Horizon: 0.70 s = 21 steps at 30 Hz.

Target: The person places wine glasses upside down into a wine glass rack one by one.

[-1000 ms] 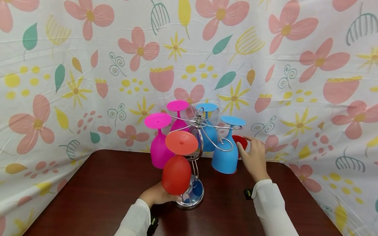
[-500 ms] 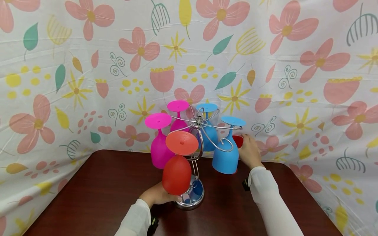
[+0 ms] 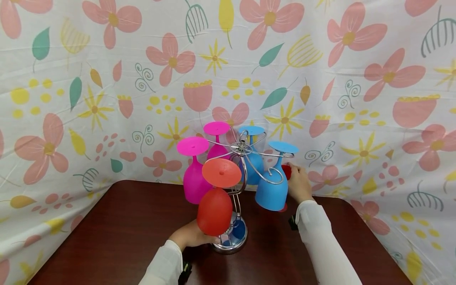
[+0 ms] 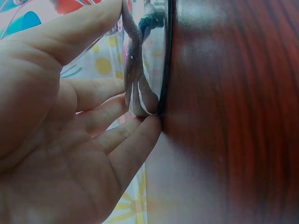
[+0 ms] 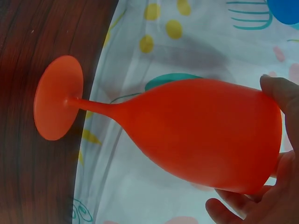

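Note:
A chrome wine glass rack [image 3: 241, 148] stands on the table, with pink, blue and red glasses hanging upside down. My left hand [image 3: 194, 234] holds the rack's round chrome base [image 4: 145, 60], thumb on one side and fingers at the rim. Behind the near blue glass [image 3: 272, 190], my right hand [image 3: 300, 184] grips an upright red wine glass [image 5: 201, 135] by its bowl near the rim. In the head view most of that glass is hidden. Its foot [image 5: 58, 98] is down by the table; whether it touches cannot be told.
Nearest to me on the rack hangs a red glass [image 3: 215, 211], above my left hand. Two pink glasses [image 3: 196, 180] are at the left, and another blue glass [image 3: 253, 168] is at the back. A flowered cloth [image 3: 142, 99] rises behind the dark wooden table [image 3: 117, 229].
My right hand has shifted left with the upright red glass, which is now more hidden behind the blue one. The left hand stays at the base. The view has shifted slightly.

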Each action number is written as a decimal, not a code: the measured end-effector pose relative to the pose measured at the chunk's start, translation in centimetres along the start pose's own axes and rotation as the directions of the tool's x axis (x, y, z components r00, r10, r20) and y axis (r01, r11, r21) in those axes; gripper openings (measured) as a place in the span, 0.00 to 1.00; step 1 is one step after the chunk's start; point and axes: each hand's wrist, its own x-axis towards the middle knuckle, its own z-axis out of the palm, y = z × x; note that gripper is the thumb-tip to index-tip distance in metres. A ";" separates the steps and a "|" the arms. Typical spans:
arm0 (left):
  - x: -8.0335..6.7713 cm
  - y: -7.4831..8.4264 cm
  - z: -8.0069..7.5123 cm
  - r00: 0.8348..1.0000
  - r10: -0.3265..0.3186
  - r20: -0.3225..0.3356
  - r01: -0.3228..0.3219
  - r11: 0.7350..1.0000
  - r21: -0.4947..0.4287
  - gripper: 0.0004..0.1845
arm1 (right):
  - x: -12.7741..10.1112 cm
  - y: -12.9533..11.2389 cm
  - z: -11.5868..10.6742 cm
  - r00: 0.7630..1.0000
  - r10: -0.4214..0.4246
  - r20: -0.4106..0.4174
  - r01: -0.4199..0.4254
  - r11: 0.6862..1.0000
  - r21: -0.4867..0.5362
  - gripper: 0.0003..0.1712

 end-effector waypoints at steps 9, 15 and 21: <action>-0.1 0.4 -0.1 1.000 0.004 0.001 -0.004 1.000 -0.021 0.29 | 0.1 -0.1 -0.3 1.000 0.008 -0.005 -0.009 0.999 -0.045 0.33; -0.1 0.4 -0.1 1.000 -0.004 0.001 0.004 1.000 -0.017 0.27 | 0.1 -0.2 -0.5 1.000 0.020 -0.004 -0.020 0.997 -0.078 0.32; -0.1 0.5 -0.1 1.000 0.000 0.003 0.000 1.000 -0.011 0.28 | 0.0 -0.6 -1.0 0.999 0.011 0.042 -0.004 0.987 -0.162 0.35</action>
